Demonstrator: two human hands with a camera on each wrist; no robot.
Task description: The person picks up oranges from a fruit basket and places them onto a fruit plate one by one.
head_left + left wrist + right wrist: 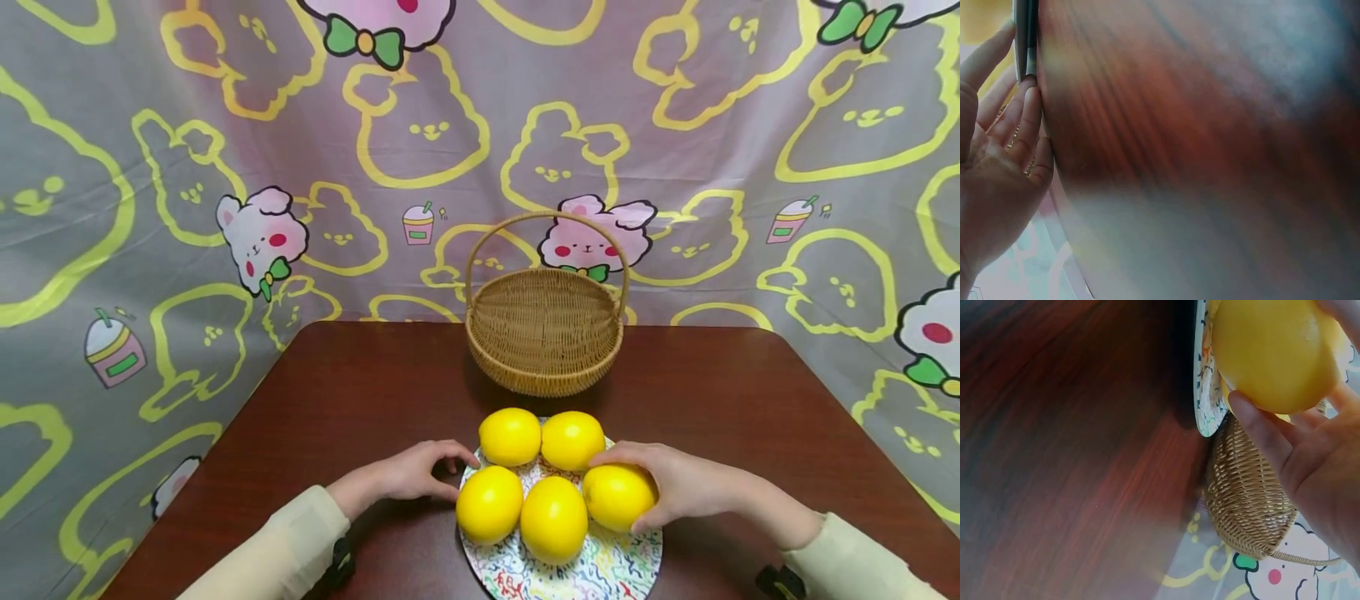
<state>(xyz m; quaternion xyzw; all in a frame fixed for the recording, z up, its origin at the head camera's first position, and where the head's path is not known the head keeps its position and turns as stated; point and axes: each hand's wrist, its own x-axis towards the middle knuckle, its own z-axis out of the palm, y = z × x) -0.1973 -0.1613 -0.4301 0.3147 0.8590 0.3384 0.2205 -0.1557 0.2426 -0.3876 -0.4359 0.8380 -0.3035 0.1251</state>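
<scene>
A round plate (pixel 495 567) with a colourful squiggle pattern carries several yellow lemons, among them a front-left lemon (pixel 489 505), a front-middle lemon (pixel 554 521) and two at the back. My right hand (pixel 678 482) grips the rightmost lemon (pixel 619 497), thumb on the near side and fingers on the far side. The right wrist view shows this lemon (pixel 1275 353) over the plate. At the plate's left rim is my left hand (pixel 416 471), with thumb and fingers spread. In the left wrist view its fingertips (pixel 1032 94) touch the plate's edge.
Behind the plate stands a wicker basket (pixel 543 333) with a tall arched handle; no contents show in it. The dark brown wooden table (pixel 360 375) lies beneath everything. A patterned cloth (pixel 450 125) hangs along the back and sides.
</scene>
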